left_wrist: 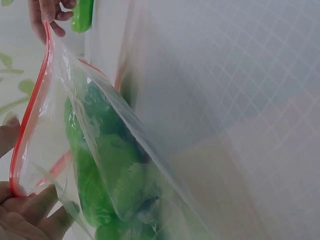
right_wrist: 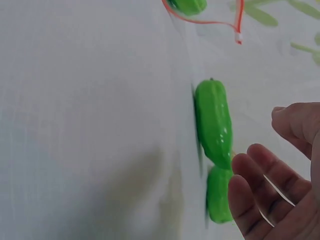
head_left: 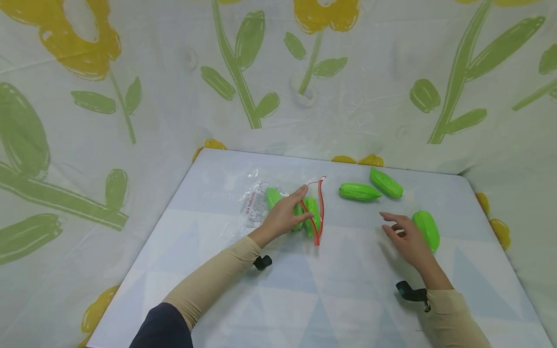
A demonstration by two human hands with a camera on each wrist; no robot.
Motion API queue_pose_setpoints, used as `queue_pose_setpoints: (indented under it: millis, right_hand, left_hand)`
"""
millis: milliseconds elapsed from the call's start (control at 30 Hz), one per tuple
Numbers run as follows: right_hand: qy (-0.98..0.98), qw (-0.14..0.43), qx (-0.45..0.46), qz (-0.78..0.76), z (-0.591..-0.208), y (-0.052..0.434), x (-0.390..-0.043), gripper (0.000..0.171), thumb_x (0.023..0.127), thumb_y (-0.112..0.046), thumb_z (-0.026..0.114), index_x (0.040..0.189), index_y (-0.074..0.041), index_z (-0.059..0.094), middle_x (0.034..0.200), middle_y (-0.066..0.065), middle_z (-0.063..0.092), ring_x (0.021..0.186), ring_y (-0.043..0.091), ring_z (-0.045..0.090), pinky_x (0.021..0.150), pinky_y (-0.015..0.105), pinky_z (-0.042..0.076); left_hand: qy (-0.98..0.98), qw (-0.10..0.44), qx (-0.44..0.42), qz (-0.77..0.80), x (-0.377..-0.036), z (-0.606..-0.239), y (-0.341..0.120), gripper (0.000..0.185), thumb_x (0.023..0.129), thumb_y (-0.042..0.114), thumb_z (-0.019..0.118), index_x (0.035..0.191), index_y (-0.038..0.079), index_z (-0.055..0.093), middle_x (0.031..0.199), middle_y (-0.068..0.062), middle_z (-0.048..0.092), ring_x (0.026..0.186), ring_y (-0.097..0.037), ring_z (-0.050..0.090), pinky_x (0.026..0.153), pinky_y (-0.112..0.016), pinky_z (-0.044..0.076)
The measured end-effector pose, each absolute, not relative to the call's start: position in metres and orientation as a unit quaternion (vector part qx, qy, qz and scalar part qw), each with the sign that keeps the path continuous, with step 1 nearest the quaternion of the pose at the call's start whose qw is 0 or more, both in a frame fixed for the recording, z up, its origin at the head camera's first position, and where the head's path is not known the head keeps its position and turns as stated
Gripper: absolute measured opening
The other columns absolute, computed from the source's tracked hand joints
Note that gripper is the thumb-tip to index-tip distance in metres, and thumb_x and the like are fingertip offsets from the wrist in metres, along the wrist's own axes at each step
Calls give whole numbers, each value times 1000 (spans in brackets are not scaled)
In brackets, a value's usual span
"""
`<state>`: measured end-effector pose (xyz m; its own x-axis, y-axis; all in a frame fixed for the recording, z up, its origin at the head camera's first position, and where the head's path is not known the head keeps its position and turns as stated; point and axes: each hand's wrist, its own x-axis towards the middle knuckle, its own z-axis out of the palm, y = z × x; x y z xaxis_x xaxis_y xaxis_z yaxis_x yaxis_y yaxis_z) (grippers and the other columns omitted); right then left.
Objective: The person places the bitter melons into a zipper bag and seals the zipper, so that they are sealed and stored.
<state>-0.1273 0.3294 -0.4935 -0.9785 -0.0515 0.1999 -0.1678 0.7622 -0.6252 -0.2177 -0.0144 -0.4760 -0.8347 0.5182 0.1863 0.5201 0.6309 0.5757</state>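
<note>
My left hand (head_left: 283,215) pinches the red zip edge of a clear plastic zip bag (head_left: 254,210), whose mouth gapes to the right. Several bright green, ridged vegetables (left_wrist: 95,185) lie inside, showing through the film. My right hand (head_left: 406,239) hovers over the table with thumb and fingers apart and loosely bent, holding nothing. Just right of it lies a plump green vegetable (head_left: 426,229). Two more, a long one (head_left: 358,192) and a tilted one (head_left: 386,183), rest behind and between the hands. The right wrist view shows bare fingers (right_wrist: 245,200) overlapping a green vegetable (right_wrist: 219,195).
A white table (head_left: 278,309) with pale blue triangles carries everything. Behind it and on both sides hangs a flower-printed curtain (head_left: 365,106) close to the table's edges. Small black cameras (head_left: 411,292) are strapped at both wrists.
</note>
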Motion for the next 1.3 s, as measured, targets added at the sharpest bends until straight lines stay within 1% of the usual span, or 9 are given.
queue_pose_setpoints:
  millis: [167, 333, 533, 800, 900, 1000, 1133, 1233, 1300]
  right_hand:
    - [-939, 92, 31, 331, -490, 341, -122, 40, 95, -33, 52, 133, -21, 52, 125, 5, 55, 93, -4, 49, 69, 9, 44]
    - [-940, 118, 21, 320, -484, 353, -116, 39, 94, -31, 55, 132, -20, 54, 119, 6, 57, 88, -12, 46, 67, 9, 43]
    - [-945, 129, 1, 302, -480, 363, -110, 39, 93, -31, 56, 131, -21, 55, 118, 5, 57, 85, -10, 47, 66, 5, 41]
    - [-939, 163, -1, 302, -473, 378, -106, 37, 91, -18, 61, 127, -15, 58, 117, 12, 58, 85, -17, 42, 65, 6, 40]
    - [-942, 161, -23, 293, -473, 382, -105, 37, 90, -17, 62, 127, -15, 59, 119, 11, 57, 88, -5, 48, 66, 11, 40]
    - [-948, 155, -38, 274, -475, 385, -104, 36, 90, -17, 62, 126, -12, 59, 121, 15, 55, 95, 18, 51, 72, 25, 42]
    - [-952, 153, -40, 261, -477, 390, -104, 37, 89, -14, 62, 125, -6, 59, 125, 26, 50, 106, 43, 45, 75, 49, 41]
    - [-955, 144, -47, 255, -478, 393, -103, 37, 89, -14, 62, 125, -4, 58, 128, 29, 46, 110, 51, 40, 76, 57, 41]
    - [-958, 117, -60, 255, -479, 394, -103, 40, 91, -19, 59, 128, -4, 55, 131, 31, 43, 112, 53, 39, 77, 59, 41]
  left_hand:
    - [-904, 7, -289, -314, -218, -476, -14, 82, 85, 50, 61, 149, 18, 21, 152, 1, 24, 135, -19, 31, 108, -34, 32]
    - [-903, 17, -291, -316, -218, -475, -14, 81, 85, 48, 62, 148, 15, 23, 152, 0, 26, 134, -20, 33, 106, -35, 34]
    - [-904, 11, -287, -315, -217, -475, -14, 81, 85, 50, 60, 149, 17, 22, 152, 3, 25, 134, -19, 33, 107, -35, 33]
    - [-905, 8, -285, -315, -217, -474, -15, 81, 85, 51, 59, 149, 18, 21, 152, 4, 23, 135, -19, 31, 108, -35, 32]
    - [-906, 9, -285, -314, -218, -475, -15, 82, 85, 51, 60, 149, 18, 21, 152, 5, 22, 135, -19, 31, 108, -34, 31]
    - [-904, 7, -285, -318, -218, -476, -15, 82, 85, 50, 61, 149, 17, 22, 152, 3, 23, 135, -19, 31, 108, -34, 31]
    - [-904, 4, -283, -320, -217, -476, -15, 82, 85, 50, 61, 149, 18, 21, 153, 2, 23, 136, -19, 30, 108, -35, 30]
    - [-904, 2, -283, -319, -217, -477, -15, 82, 85, 50, 61, 149, 19, 20, 153, 1, 24, 136, -19, 29, 109, -35, 30]
    - [-905, 1, -283, -319, -217, -477, -15, 82, 85, 49, 61, 149, 19, 20, 153, 1, 24, 136, -19, 29, 108, -35, 31]
